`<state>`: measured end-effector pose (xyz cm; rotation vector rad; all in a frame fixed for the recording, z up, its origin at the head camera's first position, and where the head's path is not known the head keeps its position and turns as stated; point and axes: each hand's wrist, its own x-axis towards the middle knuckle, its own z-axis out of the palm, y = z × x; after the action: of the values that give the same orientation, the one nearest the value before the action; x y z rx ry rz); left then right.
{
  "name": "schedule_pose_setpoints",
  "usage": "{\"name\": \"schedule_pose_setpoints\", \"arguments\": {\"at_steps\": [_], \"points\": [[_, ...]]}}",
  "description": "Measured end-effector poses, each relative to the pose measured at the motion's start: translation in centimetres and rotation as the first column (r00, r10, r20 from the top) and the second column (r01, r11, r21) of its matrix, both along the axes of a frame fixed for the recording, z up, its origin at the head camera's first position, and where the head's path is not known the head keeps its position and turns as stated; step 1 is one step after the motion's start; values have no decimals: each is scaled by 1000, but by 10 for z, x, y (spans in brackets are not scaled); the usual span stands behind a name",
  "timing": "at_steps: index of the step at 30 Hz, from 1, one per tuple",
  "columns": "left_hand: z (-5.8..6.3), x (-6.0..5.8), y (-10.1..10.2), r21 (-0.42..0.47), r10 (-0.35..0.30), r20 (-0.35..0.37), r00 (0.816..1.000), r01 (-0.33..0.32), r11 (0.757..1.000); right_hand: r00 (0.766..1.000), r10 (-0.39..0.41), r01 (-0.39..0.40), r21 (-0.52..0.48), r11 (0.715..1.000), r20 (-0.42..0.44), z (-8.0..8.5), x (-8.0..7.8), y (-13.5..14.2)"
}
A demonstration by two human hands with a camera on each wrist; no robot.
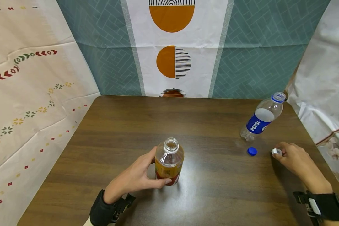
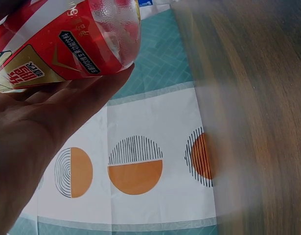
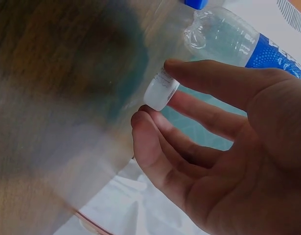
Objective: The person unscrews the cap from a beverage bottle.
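My left hand (image 1: 138, 175) grips a clear plastic bottle (image 1: 169, 160), its thumb across the near side and its fingers behind. The bottle is upright and its mouth is uncapped. In the left wrist view the label (image 2: 47, 49) is red and gold with printed characters. Over at the right side of the table, my right hand (image 1: 300, 161) pinches a white bottle cap (image 3: 161, 89) between thumb and fingertips, close to the tabletop. A flat blue cap (image 1: 252, 151) lies just left of that hand. Behind it stands an uncapped Pepsi bottle (image 1: 261, 117) with a blue label.
The brown wooden table (image 1: 107, 138) reaches back to a teal and white patterned cloth (image 1: 110, 47). Pale printed cloth (image 1: 45, 125) hangs along the left side. White fabric (image 1: 325, 78) borders the right edge, close to the right hand and the Pepsi bottle.
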<state>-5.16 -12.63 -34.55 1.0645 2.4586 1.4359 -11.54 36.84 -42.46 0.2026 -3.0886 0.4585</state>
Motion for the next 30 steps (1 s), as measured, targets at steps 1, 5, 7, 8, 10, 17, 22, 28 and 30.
{"name": "schedule_pose_setpoints", "arguments": {"at_steps": [1,5,7,8,10,17,22,28,30], "points": [[0,0,0,1,-1,1,1000,1,1000,1000,-2,2,0,1000,3,0,0,0],[1,1,-1,-1,-1,11,1000,1,1000,1000,-15,15,4,1000,21,-1,0,2],[-1,0,-1,0,-1,6,1000,1,1000,999,-20,20,7,1000,25,-1,0,2],[-3,0,-2,0,0,4,1000,0,1000,999,-23,22,8,1000,26,-1,0,3],[-8,-2,-3,0,0,4,1000,0,1000,999,-25,25,8,1000,30,-2,0,3],[-30,-9,-9,-22,9,16,1000,-8,1000,999,-23,23,12,1000,38,-3,-3,4],[-31,-11,-9,-16,2,11,1000,-2,1000,999,-17,17,15,1000,35,-5,-4,5],[-31,-12,-8,-16,0,-6,1000,0,1000,999,-14,13,17,1000,38,-7,-5,5],[-31,-12,-8,-14,-2,-4,1000,2,1000,999,-10,9,16,1000,44,-8,-5,5]]}}
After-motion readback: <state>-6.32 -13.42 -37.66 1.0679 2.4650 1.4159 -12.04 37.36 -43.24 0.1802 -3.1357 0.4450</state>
